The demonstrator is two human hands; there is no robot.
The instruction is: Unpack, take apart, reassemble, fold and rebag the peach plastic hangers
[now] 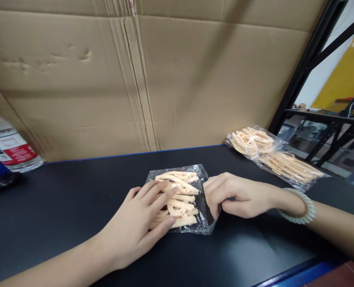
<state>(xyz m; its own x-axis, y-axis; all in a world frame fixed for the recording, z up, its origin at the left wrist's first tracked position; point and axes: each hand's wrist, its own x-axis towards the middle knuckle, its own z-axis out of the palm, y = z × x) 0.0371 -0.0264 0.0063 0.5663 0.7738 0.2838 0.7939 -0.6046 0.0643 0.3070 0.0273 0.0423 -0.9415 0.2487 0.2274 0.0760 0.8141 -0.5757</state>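
A clear plastic bag (202, 172) lies flat on the dark table in front of me, with several pale cream strips (184, 198) inside, some straight and some curled. My left hand (139, 219) rests on the bag's left part, fingers stretched and apart, pressing on the strips through the film. At the bag's right edge my right hand (235, 195) is closed, its curled fingers gripping the loose plastic there. Its fingertips are partly hidden by the film. A pale green beaded bracelet (299, 205) circles the right wrist.
Two more bags of similar strips lie at the back right: one with curled pieces (248, 141), the other with straight ones (290, 165). A large water bottle (12, 147) stands at the left. Cardboard (195, 79) walls the back, and a black metal shelf (317, 115) is at the right.
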